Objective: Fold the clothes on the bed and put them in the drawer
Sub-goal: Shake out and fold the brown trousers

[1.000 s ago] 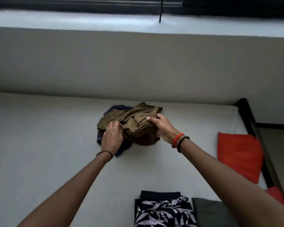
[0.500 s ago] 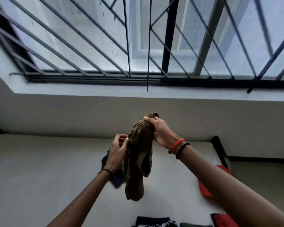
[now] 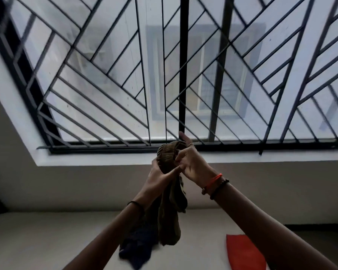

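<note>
An olive-brown garment (image 3: 169,217) hangs in the air in front of the window, bunched at its elastic waistband. My left hand (image 3: 160,177) grips the bunched cloth just below the waistband. My right hand (image 3: 191,162) holds the waistband from the right, fingers curled on the fabric. A dark blue garment (image 3: 137,248) lies crumpled on the white bed (image 3: 47,240) below, partly hidden by my left forearm.
A red folded cloth (image 3: 244,252) lies on the bed at the right. A barred window (image 3: 174,75) with a white sill fills the upper view above a grey wall. The drawer is out of view.
Both hands have lifted the olive garment higher off the bed and come closer together at its waistband. The view has tilted up, so the folded patterned clothes at the bottom dropped out of sight.
</note>
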A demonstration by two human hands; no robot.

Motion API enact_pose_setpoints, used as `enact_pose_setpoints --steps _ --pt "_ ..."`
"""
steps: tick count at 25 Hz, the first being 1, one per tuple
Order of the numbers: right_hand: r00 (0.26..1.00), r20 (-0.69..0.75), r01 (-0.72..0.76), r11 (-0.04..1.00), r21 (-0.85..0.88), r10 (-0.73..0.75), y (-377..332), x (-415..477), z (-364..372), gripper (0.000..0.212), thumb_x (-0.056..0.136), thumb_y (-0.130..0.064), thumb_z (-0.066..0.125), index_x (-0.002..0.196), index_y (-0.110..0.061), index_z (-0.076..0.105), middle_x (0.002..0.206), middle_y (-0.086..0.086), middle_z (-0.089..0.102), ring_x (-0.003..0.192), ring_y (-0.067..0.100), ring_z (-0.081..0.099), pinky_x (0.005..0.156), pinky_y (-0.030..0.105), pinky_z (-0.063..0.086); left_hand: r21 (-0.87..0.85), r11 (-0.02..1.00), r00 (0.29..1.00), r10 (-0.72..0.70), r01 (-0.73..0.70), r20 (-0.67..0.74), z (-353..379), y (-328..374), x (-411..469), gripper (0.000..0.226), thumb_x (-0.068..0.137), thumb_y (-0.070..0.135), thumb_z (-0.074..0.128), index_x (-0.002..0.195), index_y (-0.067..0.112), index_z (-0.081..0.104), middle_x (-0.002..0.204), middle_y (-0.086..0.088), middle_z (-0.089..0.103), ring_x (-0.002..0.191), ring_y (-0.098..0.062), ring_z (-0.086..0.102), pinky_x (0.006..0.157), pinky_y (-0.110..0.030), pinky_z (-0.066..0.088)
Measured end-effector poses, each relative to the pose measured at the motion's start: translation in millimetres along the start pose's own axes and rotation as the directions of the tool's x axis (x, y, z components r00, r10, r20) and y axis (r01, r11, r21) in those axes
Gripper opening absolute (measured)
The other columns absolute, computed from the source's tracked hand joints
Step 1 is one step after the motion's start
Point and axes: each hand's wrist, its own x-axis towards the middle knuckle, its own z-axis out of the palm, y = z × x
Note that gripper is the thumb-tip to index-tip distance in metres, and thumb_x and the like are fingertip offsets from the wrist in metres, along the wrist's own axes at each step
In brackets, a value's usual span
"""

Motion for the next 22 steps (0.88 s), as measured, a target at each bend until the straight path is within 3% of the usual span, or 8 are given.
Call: enact_pose_setpoints --steps 5,9,13,15,17,19,22 --pt "0.996 -0.008 0.085 0.995 -0.046 -0.085 -46.5 -17.4 3.9 0.068 0.08 0.027 0.027 0.133 -0.008 0.05 0.111 0.017 0.064 0.098 0.026 0.064 0.072 0.028 0.058 0.109 0.991 0.98 0.058 -0.08 0.192 5.7 65.3 16.6 0.09 0.068 0.029 0.082 0.139 0.009 0.031 0.122 -0.011 0.061 0.11 -0.02 0.063 0.089 -0.031 0.054" --pt "0.995 -0.056 0.081 0.995 -0.049 -0.084 -79.3 -29.2 8.3 0.064 0.075 0.02 0.028 0.126 -0.009 0.053 0.1 0.016 0.061 0.09 0.025 0.059 0.066 0.028 0.054 0.293 0.932 0.963 0.151 -0.213 0.222 19.3 91.0 18.6 0.083 0.063 0.024 0.079 0.134 0.014 0.037 0.136 -0.006 0.04 0.113 -0.016 0.056 0.087 -0.023 0.052" --pt "0.996 -0.008 0.091 0.984 -0.153 -0.094 -99.0 -42.4 13.6 0.061 0.064 0.02 0.024 0.111 -0.009 0.051 0.106 0.02 0.052 0.098 0.03 0.053 0.062 0.028 0.047 0.305 0.924 0.966 0.18 -0.231 0.185 34.7 115.4 16.8 0.101 0.049 0.048 0.066 0.138 0.018 0.028 0.134 -0.006 0.039 0.118 -0.02 0.052 0.098 -0.038 0.049" --pt "0.996 0.026 0.086 0.986 -0.144 -0.083 -103.7 -49.6 15.5 0.046 0.063 0.021 0.021 0.087 -0.003 0.052 0.091 0.019 0.053 0.089 0.029 0.055 0.059 0.027 0.048 0.34 0.916 0.967 0.147 -0.212 0.207 39.5 119.4 20.0 0.104 0.046 0.051 0.069 0.137 0.027 0.023 0.131 -0.006 0.048 0.117 -0.023 0.054 0.099 -0.041 0.049" --pt "0.997 0.053 0.059 0.989 -0.138 -0.052 -106.7 -54.3 17.6 0.037 0.066 0.021 0.019 0.063 -0.003 0.047 0.071 0.013 0.047 0.068 0.022 0.054 0.056 0.025 0.048 0.52 0.831 0.97 0.094 -0.2 0.223 44.6 120.7 18.0 0.12 0.051 0.05 0.071 0.148 0.028 0.003 0.135 -0.008 0.049 0.118 -0.026 0.054 0.098 -0.036 0.047" --pt "0.998 0.041 0.054 0.986 -0.159 -0.048 -106.5 -53.9 18.1 0.029 0.062 0.019 0.029 0.062 -0.007 0.041 0.07 0.011 0.042 0.063 0.019 0.052 0.056 0.022 0.048 0.668 0.711 0.974 0.134 -0.221 0.18 48.4 119.1 14.8 0.107 0.074 0.032 0.063 0.15 0.024 -0.011 0.134 -0.012 0.053 0.115 -0.03 0.057 0.089 -0.034 0.047" --pt "0.996 0.011 0.092 0.971 -0.222 -0.092 -105.6 -49.9 6.8 0.027 0.063 0.02 0.038 0.075 -0.003 0.049 0.074 0.012 0.048 0.073 0.021 0.053 0.06 0.022 0.05 0.775 0.579 0.966 0.192 -0.253 0.171 43.2 121.2 18.3 0.082 0.087 0.009 0.047 0.152 0.017 -0.002 0.127 -0.015 0.059 0.111 -0.031 0.059 0.085 -0.035 0.045"
